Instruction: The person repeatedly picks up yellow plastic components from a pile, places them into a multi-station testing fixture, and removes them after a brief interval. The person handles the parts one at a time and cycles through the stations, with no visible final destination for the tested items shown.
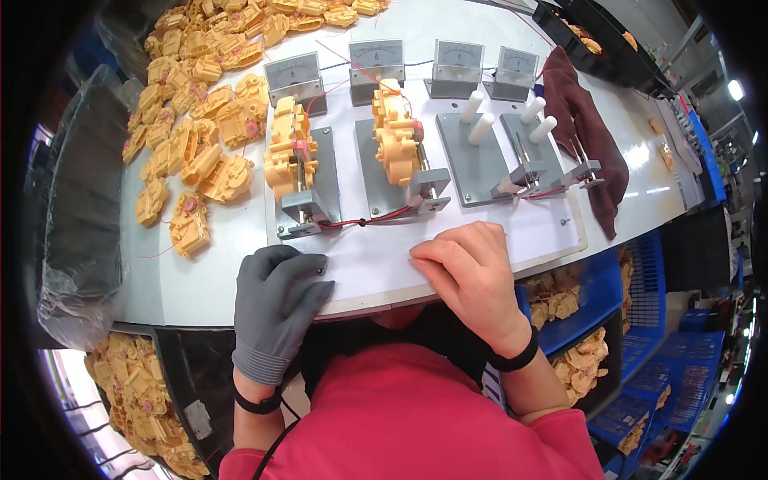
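My left hand [276,300], in a grey glove, rests at the front edge of the white board [376,272]. Its thumb and forefinger are apart, with a small dark screw or hole [321,271] between them and nothing held. Across the board my bare right hand [472,276] has thumb and fingers drawn together, and nothing shows in them. Beyond the hands, one yellow plastic gear housing [290,152] sits on the leftmost grey test fixture [326,180]. A second yellow housing [395,136] is on the neighbouring fixture [370,172]. Red and black wires [364,222] join these fixtures at the front.
Four analog meters, such as this one [376,60], stand behind the fixtures. Two right-hand fixtures carry bare white pegs [481,128]. Loose yellow housings [212,112] pile up at left. A dark red cloth [588,136] lies right; blue crates [588,316] stand below.
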The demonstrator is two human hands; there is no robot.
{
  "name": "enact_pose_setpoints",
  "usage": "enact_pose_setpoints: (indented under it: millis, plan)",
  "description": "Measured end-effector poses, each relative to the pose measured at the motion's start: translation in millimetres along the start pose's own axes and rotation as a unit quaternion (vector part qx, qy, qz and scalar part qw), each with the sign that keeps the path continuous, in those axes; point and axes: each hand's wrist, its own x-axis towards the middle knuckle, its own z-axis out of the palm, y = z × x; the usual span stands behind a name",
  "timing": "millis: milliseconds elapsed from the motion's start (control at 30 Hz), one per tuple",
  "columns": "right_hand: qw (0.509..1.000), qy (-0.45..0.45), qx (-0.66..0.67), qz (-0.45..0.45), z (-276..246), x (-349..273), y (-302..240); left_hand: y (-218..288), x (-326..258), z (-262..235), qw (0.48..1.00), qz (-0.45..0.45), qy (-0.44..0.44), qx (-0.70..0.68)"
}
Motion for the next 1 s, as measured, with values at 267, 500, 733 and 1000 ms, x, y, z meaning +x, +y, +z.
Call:
enact_pose_setpoints:
  millis: [267,500,733,1000]
  plan:
    - [1.0,0.006,-0.003,-0.003,0.0,0.6,-1.2,1.1,-1.2,-3.4,0.999,-0.014,-0.031,0.012]
    - [1.0,0.006,0.004,-0.006,-1.4,1.8,-2.6,0.9,-1.1,-0.7,1.0,-0.008,-0.01,-0.001]
    - [1.0,0.013,-0.004,0.0,0.2,0.5,-2.2,0.8,-1.4,-3.5,1.0,0.0,-0.024,0.012]
    - [1.0,0.002,0.009,0.006,-1.9,1.3,-2.8,1.4,-1.0,-3.1,1.0,-0.001,-0.021,0.004]
